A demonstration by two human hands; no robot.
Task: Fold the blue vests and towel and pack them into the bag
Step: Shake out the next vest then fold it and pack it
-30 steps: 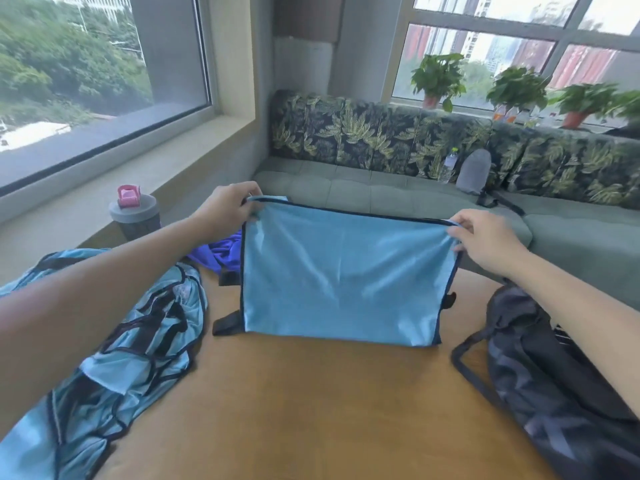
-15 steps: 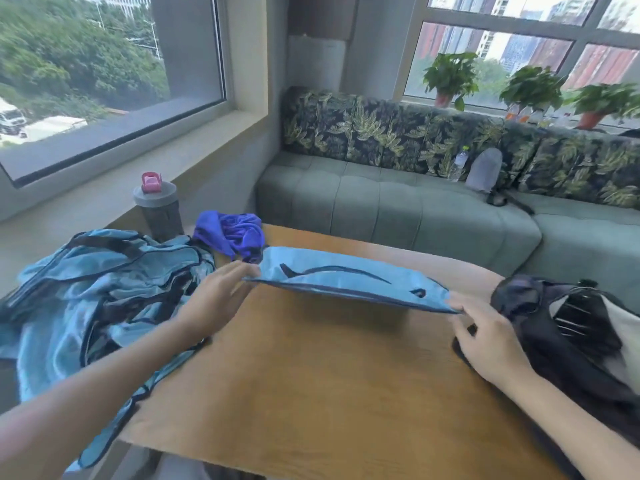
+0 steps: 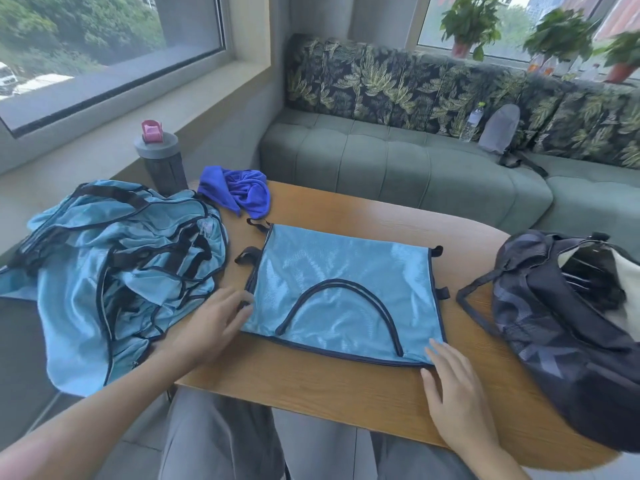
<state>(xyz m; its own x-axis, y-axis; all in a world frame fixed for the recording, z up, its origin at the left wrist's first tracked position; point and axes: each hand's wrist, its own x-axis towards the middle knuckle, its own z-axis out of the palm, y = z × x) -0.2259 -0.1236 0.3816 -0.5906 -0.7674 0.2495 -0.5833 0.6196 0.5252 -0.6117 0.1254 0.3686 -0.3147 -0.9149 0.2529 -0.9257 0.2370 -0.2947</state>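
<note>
You have one light-blue mesh vest (image 3: 343, 299) lying flat on the wooden tabletop (image 3: 346, 386), both hands' grip released: left hand (image 3: 211, 323) and right hand (image 3: 453, 389) rest flat at its edges. The heap of blue vests (image 3: 114, 271), royal-blue towel (image 3: 239, 194) and dark open bag (image 3: 561, 327) wait.

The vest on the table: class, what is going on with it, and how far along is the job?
A person is folding a blue vest that lies flat on the table. The left hand rests at its left edge and the right hand at its near right corner, fingers straight. A pile of vests waits on the left, the towel lies crumpled behind, and the bag sits open on the right.
</note>
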